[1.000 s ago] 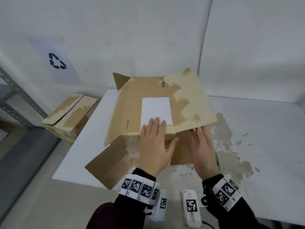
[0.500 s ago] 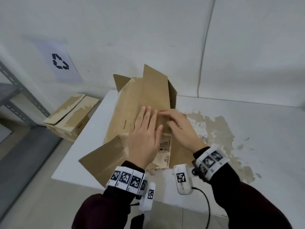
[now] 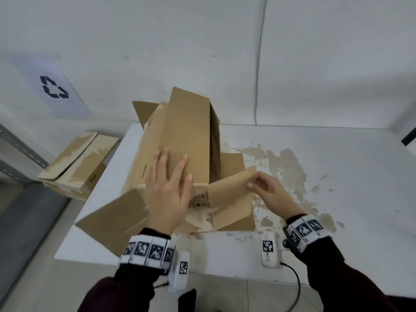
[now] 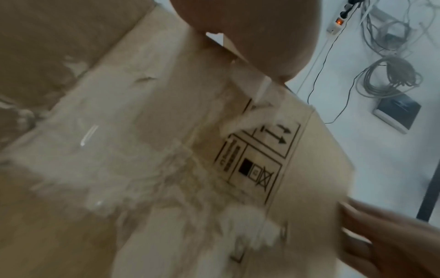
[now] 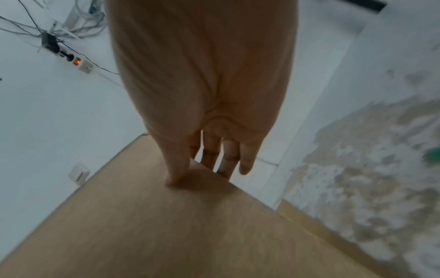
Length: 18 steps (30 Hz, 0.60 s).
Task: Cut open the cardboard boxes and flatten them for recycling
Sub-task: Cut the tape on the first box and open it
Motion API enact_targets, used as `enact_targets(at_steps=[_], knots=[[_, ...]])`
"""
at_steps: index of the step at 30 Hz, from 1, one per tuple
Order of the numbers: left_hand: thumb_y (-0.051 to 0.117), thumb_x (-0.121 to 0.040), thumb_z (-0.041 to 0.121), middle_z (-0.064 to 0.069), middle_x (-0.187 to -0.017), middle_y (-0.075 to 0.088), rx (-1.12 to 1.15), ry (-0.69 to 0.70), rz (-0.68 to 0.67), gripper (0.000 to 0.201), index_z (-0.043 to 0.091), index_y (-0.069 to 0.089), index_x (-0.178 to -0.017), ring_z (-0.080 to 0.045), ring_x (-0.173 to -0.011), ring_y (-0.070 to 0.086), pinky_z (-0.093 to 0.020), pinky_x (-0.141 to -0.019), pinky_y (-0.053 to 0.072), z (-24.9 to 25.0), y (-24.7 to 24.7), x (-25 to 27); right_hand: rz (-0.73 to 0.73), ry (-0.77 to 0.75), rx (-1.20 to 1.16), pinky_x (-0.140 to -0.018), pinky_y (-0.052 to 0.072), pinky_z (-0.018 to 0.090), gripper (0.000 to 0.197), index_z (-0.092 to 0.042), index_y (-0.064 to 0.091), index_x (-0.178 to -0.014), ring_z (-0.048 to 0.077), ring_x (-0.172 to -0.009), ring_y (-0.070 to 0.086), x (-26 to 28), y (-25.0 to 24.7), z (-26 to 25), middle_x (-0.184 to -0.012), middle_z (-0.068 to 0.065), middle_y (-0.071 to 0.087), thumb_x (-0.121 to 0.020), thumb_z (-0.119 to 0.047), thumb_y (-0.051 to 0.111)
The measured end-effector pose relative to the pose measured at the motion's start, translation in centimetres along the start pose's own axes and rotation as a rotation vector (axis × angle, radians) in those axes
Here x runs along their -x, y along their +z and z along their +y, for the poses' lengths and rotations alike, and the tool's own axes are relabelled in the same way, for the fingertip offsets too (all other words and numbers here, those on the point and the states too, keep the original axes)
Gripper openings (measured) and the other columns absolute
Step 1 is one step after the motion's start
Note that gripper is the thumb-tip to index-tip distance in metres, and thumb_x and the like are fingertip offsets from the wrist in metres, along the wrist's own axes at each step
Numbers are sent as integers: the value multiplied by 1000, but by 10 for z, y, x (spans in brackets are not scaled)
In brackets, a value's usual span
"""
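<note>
White table [image 3: 337, 176], scuffed with brown patches, carries a partly collapsed cardboard box [image 3: 186, 136] at its left end, near-end flaps splayed toward the person; a second box [image 3: 76, 165] sits on the floor left of the table below a recycling sign [image 3: 54, 86] on the wall. Left hand [image 3: 167, 190] lies flat on the box's top panel, fingers straight and spread. Right hand [image 3: 270, 190] pinches the corner of the right flap [image 3: 231, 194], thumb on top and fingers behind it.
</note>
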State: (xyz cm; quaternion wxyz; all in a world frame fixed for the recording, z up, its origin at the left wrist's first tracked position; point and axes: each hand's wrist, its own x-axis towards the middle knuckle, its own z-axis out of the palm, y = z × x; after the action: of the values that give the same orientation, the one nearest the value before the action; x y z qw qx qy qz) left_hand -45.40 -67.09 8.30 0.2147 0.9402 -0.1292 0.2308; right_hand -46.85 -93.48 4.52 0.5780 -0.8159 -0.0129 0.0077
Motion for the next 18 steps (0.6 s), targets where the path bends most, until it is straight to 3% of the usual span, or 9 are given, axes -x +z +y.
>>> enact_targets(at_steps=[1, 4, 7, 10, 12, 14, 15, 17, 18], knots=[[36, -98, 44, -9, -157, 19, -5, -17, -36, 45, 30, 43, -140, -27, -146, 7, -52, -115, 15, -2, 3, -11, -2, 18, -19, -83, 52, 40, 13, -11, 60, -98, 22, -91, 61, 11, -3, 1, -95, 8, 64, -93, -22, 55], [37, -98, 48, -10, -158, 11, -64, -26, -157, 47, 35, 39, -143, -31, -145, 7, -54, -114, 19, -1, 21, -45, -10, 62, -132, -81, 57, 36, 23, -28, 60, -115, 17, -100, 66, 39, 2, 0, -111, 0, 68, -94, -18, 54], [41, -97, 47, -13, -157, 15, -105, 6, -192, 46, 32, 44, -141, -35, -141, 17, -51, -115, 21, 2, 45, -67, 103, 52, -89, -74, 59, 41, 20, -35, 60, -108, 19, -92, 68, 39, 11, -5, -103, -2, 71, -95, -21, 53], [51, -94, 39, -13, -157, 17, -6, -33, -173, 43, 26, 52, -135, -35, -138, 24, -46, -113, 27, 4, 64, -75, 160, 84, 16, -70, 58, 44, 18, -37, 59, -99, 19, -84, 68, 24, 12, -4, -94, -5, 70, -95, -20, 52], [58, -92, 27, -13, -158, 10, 139, -69, -173, 45, 23, 50, -137, -31, -138, 28, -32, -112, 28, 6, 75, -73, 147, 150, 100, -71, 57, 46, 13, -29, 62, -93, 22, -82, 66, 12, 13, 6, -88, -1, 68, -95, -21, 52], [57, -92, 11, -9, -159, 2, 275, -81, -217, 61, 27, 34, -146, -25, -131, 42, -15, -97, 32, 6, 90, -69, 136, 221, 168, -73, 55, 50, 15, -14, 63, -92, 29, -80, 64, 0, 17, 21, -84, 9, 67, -94, -24, 53], [54, -92, 5, -6, -160, 4, 339, -81, -254, 70, 29, 22, -150, -22, -124, 50, -13, -88, 35, 4, 99, -65, 137, 267, 186, -73, 55, 49, 18, -10, 63, -94, 30, -80, 63, -5, 21, 29, -84, 12, 66, -94, -25, 53], [50, -93, 3, -1, -157, 23, 447, -75, -393, 82, 30, 0, -152, -19, -116, 56, -17, -86, 38, -1, 118, -58, 158, 335, 195, -74, 55, 42, 19, -8, 65, -98, 30, -80, 63, -14, 26, 39, -86, 13, 67, -93, -24, 54], [49, -94, 6, 0, -154, 32, 438, -66, -498, 83, 30, -5, -151, -20, -117, 56, -21, -91, 38, -4, 127, -52, 179, 363, 197, -74, 54, 40, 19, -8, 66, -100, 29, -80, 62, -18, 29, 42, -87, 13, 68, -92, -22, 56]])
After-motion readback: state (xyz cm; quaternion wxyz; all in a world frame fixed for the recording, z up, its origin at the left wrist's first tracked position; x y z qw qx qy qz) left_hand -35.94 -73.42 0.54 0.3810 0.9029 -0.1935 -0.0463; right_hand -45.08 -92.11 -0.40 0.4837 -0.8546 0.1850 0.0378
